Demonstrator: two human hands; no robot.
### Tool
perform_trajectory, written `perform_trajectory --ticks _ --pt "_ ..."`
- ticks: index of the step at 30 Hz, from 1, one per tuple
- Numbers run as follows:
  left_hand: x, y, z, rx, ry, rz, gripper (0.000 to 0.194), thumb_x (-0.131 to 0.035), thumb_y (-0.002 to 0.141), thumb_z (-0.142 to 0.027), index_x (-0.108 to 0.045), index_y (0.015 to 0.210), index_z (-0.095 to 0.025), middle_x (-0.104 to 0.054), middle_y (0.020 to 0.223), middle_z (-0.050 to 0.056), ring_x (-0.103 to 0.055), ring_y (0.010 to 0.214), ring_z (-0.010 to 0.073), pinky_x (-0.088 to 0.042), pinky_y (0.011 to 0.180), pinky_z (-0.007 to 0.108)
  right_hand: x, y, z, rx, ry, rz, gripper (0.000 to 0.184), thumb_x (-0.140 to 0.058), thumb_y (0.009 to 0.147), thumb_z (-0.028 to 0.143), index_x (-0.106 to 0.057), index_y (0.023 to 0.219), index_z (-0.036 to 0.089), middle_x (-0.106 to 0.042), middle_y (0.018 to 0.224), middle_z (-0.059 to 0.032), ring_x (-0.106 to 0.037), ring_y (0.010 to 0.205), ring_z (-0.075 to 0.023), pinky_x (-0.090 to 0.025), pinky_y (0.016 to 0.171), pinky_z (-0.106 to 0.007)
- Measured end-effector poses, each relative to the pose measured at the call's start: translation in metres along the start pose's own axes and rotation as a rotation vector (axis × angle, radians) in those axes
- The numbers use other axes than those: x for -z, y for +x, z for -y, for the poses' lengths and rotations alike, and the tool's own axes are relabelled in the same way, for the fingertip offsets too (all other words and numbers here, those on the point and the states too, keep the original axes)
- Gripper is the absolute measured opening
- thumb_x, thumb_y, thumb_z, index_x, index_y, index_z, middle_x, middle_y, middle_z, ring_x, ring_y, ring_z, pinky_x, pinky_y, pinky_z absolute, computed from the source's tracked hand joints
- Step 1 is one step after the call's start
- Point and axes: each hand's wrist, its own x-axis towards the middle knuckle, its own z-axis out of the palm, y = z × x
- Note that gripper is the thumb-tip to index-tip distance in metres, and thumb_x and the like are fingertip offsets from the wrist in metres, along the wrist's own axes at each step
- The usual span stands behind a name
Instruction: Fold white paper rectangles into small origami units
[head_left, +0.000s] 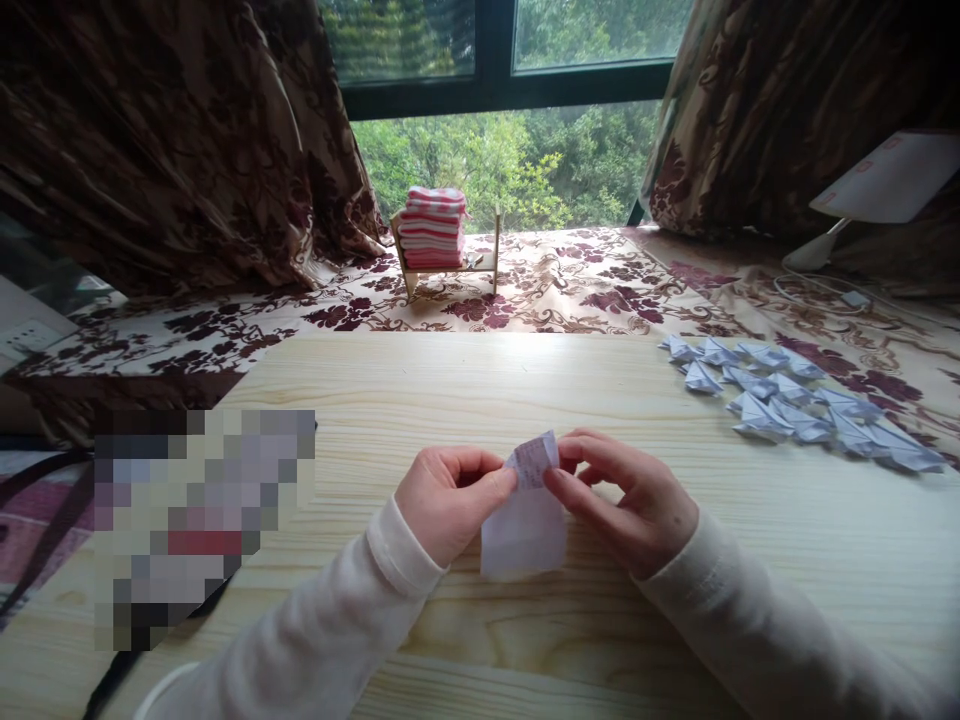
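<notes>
A small white sheet of paper (523, 535) hangs between my two hands, just above the wooden table. Its upper part is folded over, and faint print or writing shows on that flap. My left hand (454, 495) pinches the left edge of the fold between thumb and fingers. On the other side, my right hand (626, 490) grips the right edge with thumb and forefinger. At the table's back right corner lie several folded paper shapes (776, 385), white and pointed, in loose rows.
Under the hands spreads the pale wooden table (420, 385). At its left lies a pixelated item (202, 530) with a black strap. Behind, on the flowered cloth, stand a small wooden rack (450, 268) with folded red-and-white cloths (433, 228) and a white lamp (885, 180) with its cord.
</notes>
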Motion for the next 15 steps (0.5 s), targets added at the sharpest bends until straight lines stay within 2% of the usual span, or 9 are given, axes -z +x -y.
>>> perform_trajectory --ticks 4,7,10,15 --pt "-0.0023 -0.0024 -0.0006 -0.002 0.058 0.025 0.020 -0.058 0.060 -0.030 -0.063 0.058 -0.011 -0.055 0.053 0.000 -0.045 0.052 0.0100 -0.034 0.050 0.022 0.0000 0.0020 0.0040 0.016 0.101 -0.053 0.010 -0.054 0.080 0.019 -0.060 0.073 0.017 -0.054 0.067 -0.0012 -0.050 0.061 -0.0107 -0.042 0.051 -0.022" --pt "-0.0018 -0.0026 0.0003 -0.026 0.075 0.000 0.020 -0.057 0.061 -0.031 -0.063 0.059 -0.012 -0.055 0.054 0.000 -0.046 0.053 0.0103 -0.035 0.051 0.022 -0.0002 0.0014 0.0052 -0.001 0.140 -0.009 0.012 -0.054 0.080 0.019 -0.060 0.070 0.016 -0.055 0.065 -0.0009 -0.051 0.060 -0.0106 -0.043 0.051 -0.022" --pt "-0.0013 -0.0025 0.0001 -0.031 0.076 -0.015 0.020 -0.056 0.060 -0.030 -0.064 0.060 -0.012 -0.056 0.055 0.001 -0.047 0.055 0.0109 -0.035 0.052 0.022 -0.0008 0.0006 0.0060 0.000 0.114 0.019 0.011 -0.054 0.079 0.018 -0.061 0.071 0.016 -0.056 0.064 -0.0009 -0.052 0.059 -0.0105 -0.043 0.050 -0.021" --pt "-0.0032 -0.0021 -0.0005 -0.045 0.110 -0.023 0.021 -0.055 0.059 -0.029 -0.065 0.059 -0.010 -0.056 0.054 0.002 -0.046 0.054 0.0112 -0.035 0.050 0.023 -0.0050 0.0023 0.0067 0.058 0.051 -0.034 0.005 -0.056 0.075 0.015 -0.061 0.073 0.015 -0.058 0.062 -0.0010 -0.051 0.054 -0.0095 -0.044 0.045 -0.020"
